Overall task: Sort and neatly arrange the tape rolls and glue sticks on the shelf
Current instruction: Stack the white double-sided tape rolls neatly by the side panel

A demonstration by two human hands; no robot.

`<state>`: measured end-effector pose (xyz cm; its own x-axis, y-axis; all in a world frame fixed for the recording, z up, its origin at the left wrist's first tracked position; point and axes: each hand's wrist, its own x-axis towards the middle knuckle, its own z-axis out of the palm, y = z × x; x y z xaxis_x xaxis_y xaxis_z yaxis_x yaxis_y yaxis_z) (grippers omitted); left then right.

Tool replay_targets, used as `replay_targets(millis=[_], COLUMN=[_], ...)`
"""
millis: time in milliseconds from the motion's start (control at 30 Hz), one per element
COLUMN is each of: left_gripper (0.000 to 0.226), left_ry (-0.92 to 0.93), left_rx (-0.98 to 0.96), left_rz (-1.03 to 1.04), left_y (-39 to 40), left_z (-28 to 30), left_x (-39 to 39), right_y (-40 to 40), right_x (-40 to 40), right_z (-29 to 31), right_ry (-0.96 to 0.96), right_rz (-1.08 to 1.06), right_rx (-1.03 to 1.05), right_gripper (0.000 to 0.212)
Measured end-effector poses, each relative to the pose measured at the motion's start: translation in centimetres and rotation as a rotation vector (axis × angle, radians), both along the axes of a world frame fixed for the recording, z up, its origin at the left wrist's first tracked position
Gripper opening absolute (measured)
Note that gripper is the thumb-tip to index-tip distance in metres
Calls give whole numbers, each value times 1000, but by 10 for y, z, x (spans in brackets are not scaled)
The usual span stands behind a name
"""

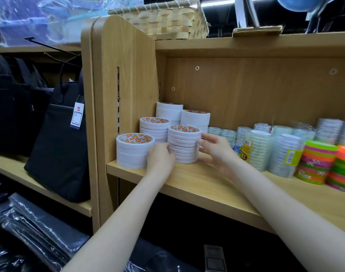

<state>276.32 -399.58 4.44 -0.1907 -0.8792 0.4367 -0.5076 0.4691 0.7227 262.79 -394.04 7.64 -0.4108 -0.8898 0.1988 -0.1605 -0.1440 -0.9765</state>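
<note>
On the wooden shelf (197,185), near its left end, I have a stack of white tape rolls (184,144) standing upright between my hands, its long axis vertical and the roll cores facing up; my left hand (160,160) presses its curled fingers against the stack's left side and my right hand (216,153) cups the right side with fingers spread. Orange-and-red label rings line the top roll's core, but I cannot read the print. Similar white stacks (135,151) stand just beside and behind, with clear tape packs (258,148) bearing a yellow barcode label to the right.
</note>
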Motion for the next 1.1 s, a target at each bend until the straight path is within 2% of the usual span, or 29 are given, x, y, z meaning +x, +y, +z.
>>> replay_targets(millis=[267, 433, 667, 900, 1100], left_gripper=[11, 23, 28, 27, 24], left_ry=[-77, 63, 228, 285, 212], left_rx=[12, 55, 97, 48, -12], left_rz=[-2, 11, -22, -1, 13], left_y=[9, 9, 2, 0, -1], left_z=[4, 7, 2, 2, 1], left_x=[0, -3, -5, -7, -6], right_y=[-4, -1, -4, -5, 0], right_x=[7, 6, 2, -1, 2], right_z=[-5, -6, -9, -10, -9], right_ry=[210, 246, 305, 312, 481], right_rz=[-188, -203, -210, -195, -200], right_rx=[-64, -82, -101, -77, -84], right_gripper=[30, 35, 43, 43, 44])
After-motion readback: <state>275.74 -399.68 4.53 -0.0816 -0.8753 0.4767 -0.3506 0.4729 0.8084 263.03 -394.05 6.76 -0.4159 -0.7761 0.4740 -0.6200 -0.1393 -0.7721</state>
